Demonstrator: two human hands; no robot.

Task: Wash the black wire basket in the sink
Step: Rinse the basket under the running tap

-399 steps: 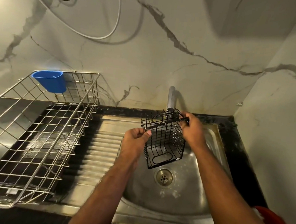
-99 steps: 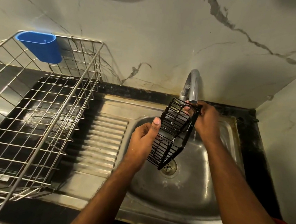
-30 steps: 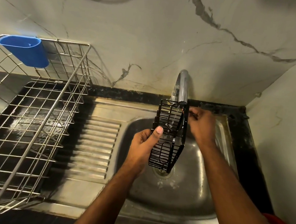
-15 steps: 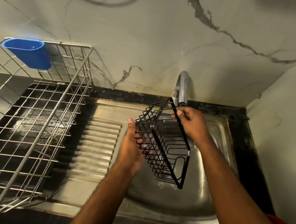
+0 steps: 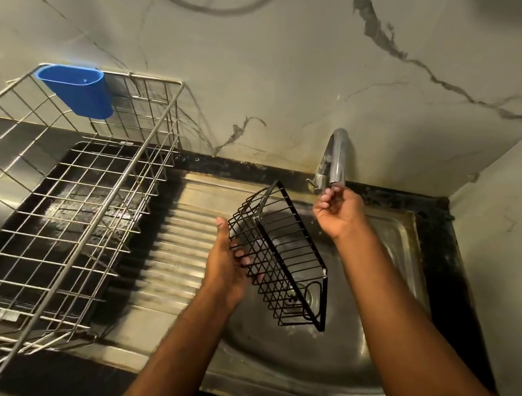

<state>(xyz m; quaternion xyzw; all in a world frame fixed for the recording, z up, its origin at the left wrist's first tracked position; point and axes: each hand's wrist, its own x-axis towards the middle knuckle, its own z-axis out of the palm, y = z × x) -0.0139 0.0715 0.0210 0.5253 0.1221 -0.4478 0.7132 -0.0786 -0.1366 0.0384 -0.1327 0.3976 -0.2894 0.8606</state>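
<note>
Steel sink point(image 5: 271, 381) against veined marble wall point(image 5: 293, 76); ribbed drainboard point(image 5: 173, 247).

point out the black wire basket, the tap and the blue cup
black wire basket point(image 5: 283, 258), head view, on its side wires.
tap point(image 5: 337, 153), head view, on its curved spout.
blue cup point(image 5: 78, 92), head view, on its front wall.

Light was dim and warm, with glare on the wet sink point(image 5: 405, 239) and tap point(image 5: 338, 153); edges bowed, corners darkened, detail stayed soft.
</note>
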